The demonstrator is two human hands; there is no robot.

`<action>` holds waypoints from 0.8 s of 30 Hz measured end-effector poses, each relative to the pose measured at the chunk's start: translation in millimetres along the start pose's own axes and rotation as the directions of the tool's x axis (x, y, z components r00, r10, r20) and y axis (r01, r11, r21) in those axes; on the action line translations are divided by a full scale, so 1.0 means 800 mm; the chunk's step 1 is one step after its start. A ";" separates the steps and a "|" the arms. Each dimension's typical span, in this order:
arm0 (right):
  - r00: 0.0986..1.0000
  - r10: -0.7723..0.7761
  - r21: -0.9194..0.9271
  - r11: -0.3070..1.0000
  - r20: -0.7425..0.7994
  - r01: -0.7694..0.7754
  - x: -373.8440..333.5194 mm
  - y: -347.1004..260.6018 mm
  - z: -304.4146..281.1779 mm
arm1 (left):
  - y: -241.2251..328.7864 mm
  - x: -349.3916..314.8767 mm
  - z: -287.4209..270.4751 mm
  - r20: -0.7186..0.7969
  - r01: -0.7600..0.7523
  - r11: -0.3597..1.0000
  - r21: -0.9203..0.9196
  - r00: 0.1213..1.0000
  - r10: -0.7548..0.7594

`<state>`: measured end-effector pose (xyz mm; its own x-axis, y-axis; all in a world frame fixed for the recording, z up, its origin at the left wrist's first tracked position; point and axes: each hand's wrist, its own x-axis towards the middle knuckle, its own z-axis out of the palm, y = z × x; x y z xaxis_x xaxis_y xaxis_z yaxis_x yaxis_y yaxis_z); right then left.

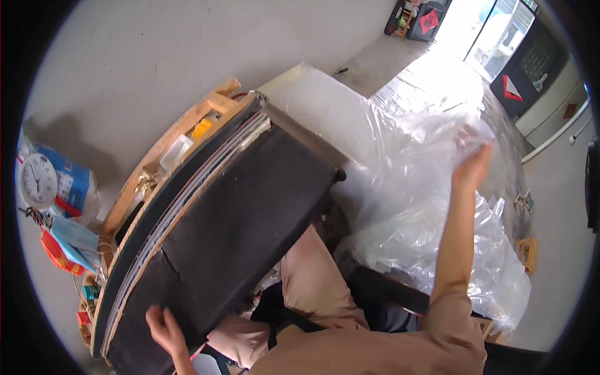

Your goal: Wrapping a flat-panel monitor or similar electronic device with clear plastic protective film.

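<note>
My right hand (473, 161) is raised at the right, its fingers closed on clear plastic film (400, 219), partly seen through a fold of it. The film hangs from the hand and spreads in a large crumpled heap down beside my right leg. My left hand (165, 331) is over the near left part of a black-topped workbench (244, 206), fingers loosely bent and a little apart. Nothing shows in it. Whether it touches the bench top cannot be made out.
A wooden rack (169, 150) with a yellow item runs along the bench's far side. A round clock (38, 181) stands at the left by a blue package (74, 187). Glass doors (500, 37) are far right; a small wooden stool (527, 254) stands at the right.
</note>
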<state>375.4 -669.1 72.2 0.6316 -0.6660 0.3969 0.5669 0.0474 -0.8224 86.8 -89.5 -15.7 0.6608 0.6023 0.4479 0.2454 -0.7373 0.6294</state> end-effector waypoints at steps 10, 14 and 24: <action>0.264 -0.049 0.023 0.995 0.963 0.099 -0.423 -0.059 0.176 | 0.161 -0.056 0.279 0.855 0.881 -0.428 -0.201 0.372 0.363; 0.122 -0.428 0.200 0.631 0.896 0.749 -0.394 -0.046 0.097 | 0.168 0.009 0.173 0.900 0.835 -0.380 -0.397 0.435 0.016; 0.177 0.149 -0.231 0.607 0.973 0.760 -0.296 0.007 0.048 | 0.102 0.001 0.076 0.626 0.515 -0.368 -0.774 0.712 -0.320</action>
<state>249.5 -482.3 -10.7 0.7107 0.6134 0.3444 0.7021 -0.6495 -0.2919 150.5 -167.7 -2.8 0.8355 0.4729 -0.2797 -0.2990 0.8184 0.4907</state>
